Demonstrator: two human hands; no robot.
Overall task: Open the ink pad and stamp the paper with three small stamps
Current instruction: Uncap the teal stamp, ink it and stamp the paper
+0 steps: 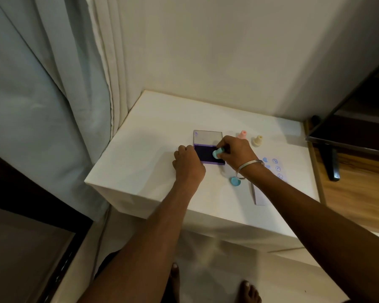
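A white desk (153, 136) stands in a corner, with pale curtains (53, 84) to its left and a plain wall (228, 51) behind it. A dark screen on a stand (354, 119) sits on a wooden surface to the desk's right. On the desk lies the open ink pad (207, 153), its clear lid (207, 137) folded back toward the wall. Right of the ink pad stand a pink stamp (242, 134) and a cream stamp (257, 141), apart from each other. The paper (271, 171), already bearing blue marks, lies further right, under the right forearm. A blue cap (235, 181) rests on the desk nearer the person than the ink pad.

The left hand (187, 164) rests at the ink pad's left edge, fingers curled against it. The right hand (235, 153), a bangle (251, 166) on its wrist, has its fingers pinching a blue stamp (218, 152), which is tilted over the dark ink.
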